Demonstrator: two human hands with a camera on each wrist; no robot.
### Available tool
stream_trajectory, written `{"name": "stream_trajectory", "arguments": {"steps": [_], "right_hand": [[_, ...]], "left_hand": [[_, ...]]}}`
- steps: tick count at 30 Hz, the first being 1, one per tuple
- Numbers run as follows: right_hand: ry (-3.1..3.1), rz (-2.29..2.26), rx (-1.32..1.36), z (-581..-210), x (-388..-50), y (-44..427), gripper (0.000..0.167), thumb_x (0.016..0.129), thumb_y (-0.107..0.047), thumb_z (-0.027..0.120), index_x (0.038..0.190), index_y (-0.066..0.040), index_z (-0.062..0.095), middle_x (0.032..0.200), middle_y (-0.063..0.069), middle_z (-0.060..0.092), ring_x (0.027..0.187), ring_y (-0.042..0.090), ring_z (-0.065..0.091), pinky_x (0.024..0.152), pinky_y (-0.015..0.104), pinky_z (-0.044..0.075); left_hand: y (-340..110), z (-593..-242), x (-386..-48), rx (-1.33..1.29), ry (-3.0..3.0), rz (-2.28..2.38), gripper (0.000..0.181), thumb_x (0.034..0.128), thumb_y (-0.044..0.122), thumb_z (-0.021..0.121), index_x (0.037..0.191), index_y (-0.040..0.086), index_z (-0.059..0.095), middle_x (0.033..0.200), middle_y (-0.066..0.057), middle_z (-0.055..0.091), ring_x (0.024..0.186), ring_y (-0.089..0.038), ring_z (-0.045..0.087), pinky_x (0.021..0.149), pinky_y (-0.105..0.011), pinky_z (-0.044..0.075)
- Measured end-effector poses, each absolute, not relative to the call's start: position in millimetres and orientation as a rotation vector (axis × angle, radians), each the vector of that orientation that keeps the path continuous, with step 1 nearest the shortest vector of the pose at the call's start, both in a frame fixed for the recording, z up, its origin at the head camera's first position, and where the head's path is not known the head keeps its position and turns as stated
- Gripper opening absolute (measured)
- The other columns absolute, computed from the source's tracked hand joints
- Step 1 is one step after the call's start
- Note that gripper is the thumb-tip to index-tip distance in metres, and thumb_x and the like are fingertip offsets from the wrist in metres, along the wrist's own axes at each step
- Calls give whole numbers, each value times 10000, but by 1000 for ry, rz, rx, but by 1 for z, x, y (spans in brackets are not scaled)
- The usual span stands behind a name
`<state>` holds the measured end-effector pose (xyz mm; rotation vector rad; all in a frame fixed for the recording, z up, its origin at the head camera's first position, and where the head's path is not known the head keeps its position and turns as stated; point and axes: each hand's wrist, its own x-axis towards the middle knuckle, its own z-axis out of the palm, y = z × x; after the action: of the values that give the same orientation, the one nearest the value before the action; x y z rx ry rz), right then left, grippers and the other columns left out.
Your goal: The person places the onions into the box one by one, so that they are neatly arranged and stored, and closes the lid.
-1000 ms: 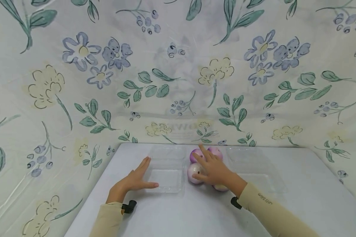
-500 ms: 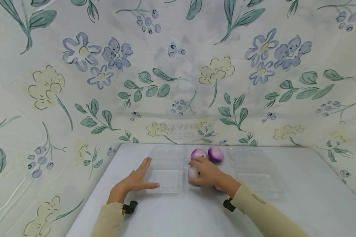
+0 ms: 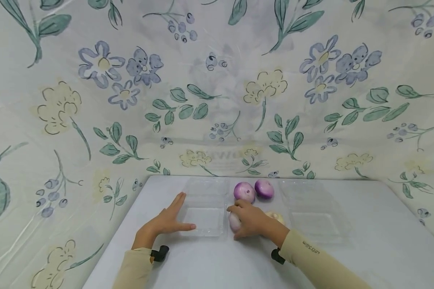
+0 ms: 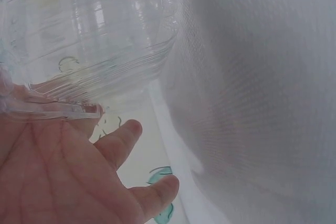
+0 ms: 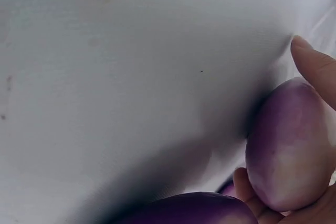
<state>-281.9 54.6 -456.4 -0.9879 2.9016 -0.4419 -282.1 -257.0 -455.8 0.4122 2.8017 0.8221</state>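
gripping one pale onion (image 3: pixel 234 222): right hand (image 3: pixel 254 220), thumb and fingers curled round it.
location: white table (image 3: pixel 202 263), just beside left clear box (image 3: pixel 203 221); left hand (image 3: pixel 163 220), fingers and thumb spread, at that box's outer side. behind: purple onion (image 3: pixel 244 192), second purple onion (image 3: pixel 264 189). right: yellowish onion (image 3: pixel 276 217), partly hidden; right clear box (image 3: pixel 312 224).

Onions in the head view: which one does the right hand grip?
The front-left onion: the right hand grips it. The two purple onions behind and the yellowish onion at right are ungripped.
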Motion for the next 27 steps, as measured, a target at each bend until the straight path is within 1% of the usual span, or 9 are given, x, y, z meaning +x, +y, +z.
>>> {"name": "stream_trajectory", "arguments": {"steps": [3,5,9,13,15,18,20,22,27], "right_hand": [[2899,-434,-949,-458,-281,54,867,670,-390,900,1408,-155,511,1326,120,511,1129,232,541,942,426,534],[2898,-461,-942,-458,-282,55,891,664,-387,902,1413,-134,489,1309,126,519,1103,227,553,929,424,538],[2866,-589,-889,-455,-283,57,883,658,-382,892,1374,-108,454,1282,107,550,1050,204,587,935,409,530],[2813,-730,-773,-449,-284,63,827,683,-370,845,1350,-155,405,1250,61,545,936,168,592,885,368,516],[2785,-791,-739,-445,-285,67,812,693,-356,826,1354,-166,395,1249,50,528,922,161,577,867,360,505],[2759,-876,-757,-441,-287,71,798,701,-330,825,1361,-155,414,1266,61,514,966,171,565,869,383,507],[2767,-915,-820,-439,-289,72,784,704,-316,831,1365,-138,448,1270,83,516,1003,186,564,881,405,515],[2786,-947,-882,-439,-291,73,768,709,-318,839,1366,-148,481,1272,95,522,1035,192,561,894,420,520],[2803,-1098,-990,-439,-296,70,772,696,-339,871,1369,-161,538,1252,75,573,1072,186,559,908,407,515]], "left_hand": [[-256,-455,-282,394,2808,816,1226,764,515,800,1578,4,39,1653,-224,-14,1513,-441,75,1121,-751,83],[-256,-454,-281,382,2812,809,1228,763,512,802,1576,-1,39,1651,-230,-13,1509,-451,85,1116,-757,79],[-256,-454,-281,380,2814,800,1233,762,518,800,1576,-2,34,1650,-232,-18,1508,-454,86,1110,-763,74],[-254,-454,-282,397,2798,816,1232,764,520,798,1577,2,31,1652,-228,-26,1513,-444,68,1119,-754,76],[-253,-454,-282,408,2794,818,1231,765,519,797,1576,-2,32,1651,-232,-26,1512,-449,67,1115,-758,80],[-252,-452,-282,411,2794,819,1227,764,512,800,1575,-4,37,1650,-235,-22,1510,-453,69,1114,-759,81],[-251,-452,-282,413,2797,816,1226,764,508,802,1574,-10,42,1647,-241,-16,1507,-459,73,1108,-765,82],[-251,-452,-282,410,2798,815,1224,764,509,801,1574,-10,44,1648,-240,-13,1507,-458,73,1109,-764,78],[-252,-453,-282,395,2815,794,1228,761,519,799,1573,-13,46,1649,-236,-5,1508,-452,86,1105,-768,82]]}}
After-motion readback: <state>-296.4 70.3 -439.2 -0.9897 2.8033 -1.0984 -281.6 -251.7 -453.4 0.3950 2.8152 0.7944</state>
